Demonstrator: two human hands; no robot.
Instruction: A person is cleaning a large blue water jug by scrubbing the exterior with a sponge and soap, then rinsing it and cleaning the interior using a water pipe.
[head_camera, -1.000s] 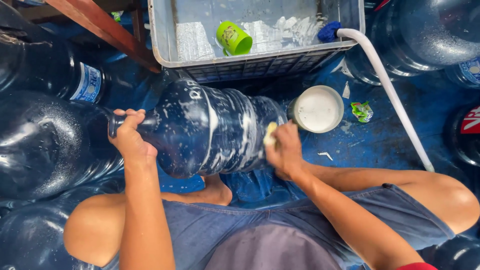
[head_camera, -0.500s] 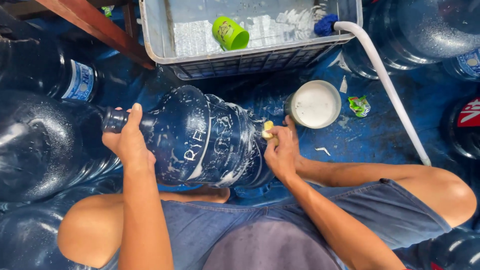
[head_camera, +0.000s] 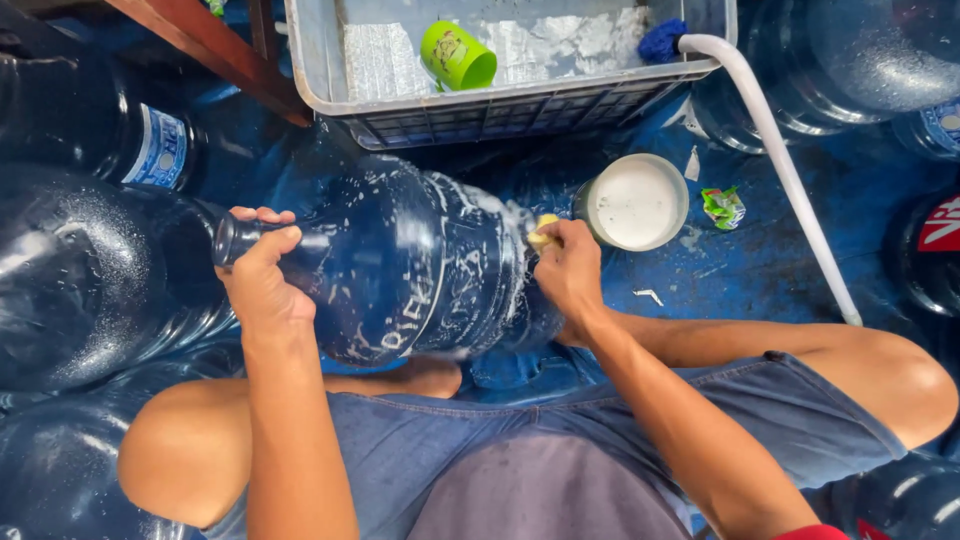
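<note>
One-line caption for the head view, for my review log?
Left hand grips the neck of a soapy blue water jug lying sideways while the right hand presses a yellow sponge against it.

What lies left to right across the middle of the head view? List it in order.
Left hand on the bottle neck → big blue water bottle lying on its side → right hand with a yellow sponge → white cup → green wrapper → white hose.

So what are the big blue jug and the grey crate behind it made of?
The big blue jug looks like clear tinted plastic: glossy, see-through, with raised moulded lettering, streaked with suds. The grey crate looks like matte moulded plastic, with a gridded side wall.
</note>
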